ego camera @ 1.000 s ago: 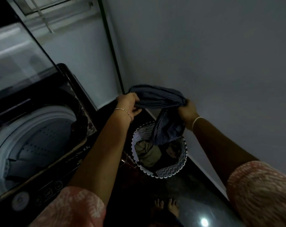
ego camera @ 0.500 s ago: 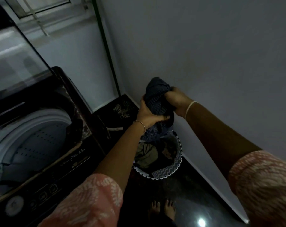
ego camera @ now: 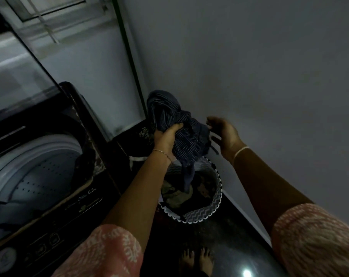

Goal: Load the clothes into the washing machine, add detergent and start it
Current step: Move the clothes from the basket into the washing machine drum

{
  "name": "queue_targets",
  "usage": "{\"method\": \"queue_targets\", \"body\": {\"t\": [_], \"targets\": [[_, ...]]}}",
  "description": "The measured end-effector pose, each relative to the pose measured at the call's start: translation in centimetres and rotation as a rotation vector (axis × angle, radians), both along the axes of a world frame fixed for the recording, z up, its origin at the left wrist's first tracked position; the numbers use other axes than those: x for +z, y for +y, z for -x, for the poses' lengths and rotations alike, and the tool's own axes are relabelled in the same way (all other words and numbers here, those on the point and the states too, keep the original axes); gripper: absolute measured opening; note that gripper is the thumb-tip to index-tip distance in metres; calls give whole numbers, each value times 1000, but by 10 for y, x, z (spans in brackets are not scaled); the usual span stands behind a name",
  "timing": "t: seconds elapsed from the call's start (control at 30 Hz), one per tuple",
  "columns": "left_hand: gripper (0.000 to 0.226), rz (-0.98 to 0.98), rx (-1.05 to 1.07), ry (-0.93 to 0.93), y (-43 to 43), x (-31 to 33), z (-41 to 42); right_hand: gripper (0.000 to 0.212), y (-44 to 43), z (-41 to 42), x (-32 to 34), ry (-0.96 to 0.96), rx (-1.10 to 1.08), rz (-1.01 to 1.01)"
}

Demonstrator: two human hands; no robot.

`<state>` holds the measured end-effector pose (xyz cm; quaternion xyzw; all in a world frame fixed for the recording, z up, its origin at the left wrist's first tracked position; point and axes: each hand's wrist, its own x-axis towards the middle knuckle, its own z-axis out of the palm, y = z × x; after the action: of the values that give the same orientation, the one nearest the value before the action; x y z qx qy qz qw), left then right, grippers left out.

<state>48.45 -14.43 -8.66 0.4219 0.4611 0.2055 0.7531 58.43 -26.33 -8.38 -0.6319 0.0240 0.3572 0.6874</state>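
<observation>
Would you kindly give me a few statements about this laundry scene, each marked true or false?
1. The left hand grips the dark blue striped garment. True.
2. The right hand grips that garment too. False: its fingers are spread and it holds nothing.
3. The black top-loading washing machine has its lid shut. False: the glass lid stands raised, and the white perforated drum is exposed.
4. The round zigzag-patterned laundry basket has clothes in it. True.
</observation>
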Motion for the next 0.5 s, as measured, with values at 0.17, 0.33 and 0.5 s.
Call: {"method": "queue_targets", "body": {"t": [0.17,0.33,0.5], "targets": [[38,240,-48,-174,5,18,-1,75,-11,5,-34,-288,358,240],[33,330,-158,-290,-2,44,-9,72,4,25,-35,-263,364,124],[41,364,-202,-295,2,54,-11,26,20,28,-32,106,229,124]]}}
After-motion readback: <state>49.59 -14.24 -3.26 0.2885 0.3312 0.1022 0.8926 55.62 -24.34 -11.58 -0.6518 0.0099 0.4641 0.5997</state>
